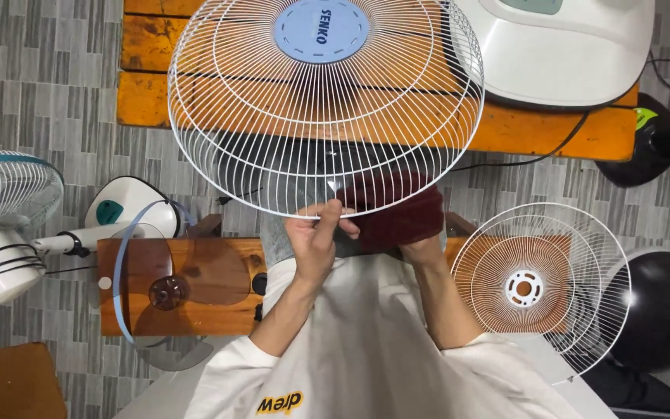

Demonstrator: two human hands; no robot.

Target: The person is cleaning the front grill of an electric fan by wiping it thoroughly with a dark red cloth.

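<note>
Above the lap: white front fan grille point(304, 116), off its fan, rim pinched in left hand point(316, 237); right hand point(420, 244) grips dark red cloth point(397, 209) behind it. Rear grille point(540, 287) and translucent blade point(168, 291) lie separately on wooden stools; reassembly outstanding.

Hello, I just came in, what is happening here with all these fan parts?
A person in a white shirt holds a large white wire fan guard with a blue round centre cap over an orange wooden bench. The left hand grips the guard's lower rim. The right hand presses a dark red cloth against the guard from below. A second white wire guard lies at the right, and a clear fan blade rests on a wooden stool at the left.
</note>
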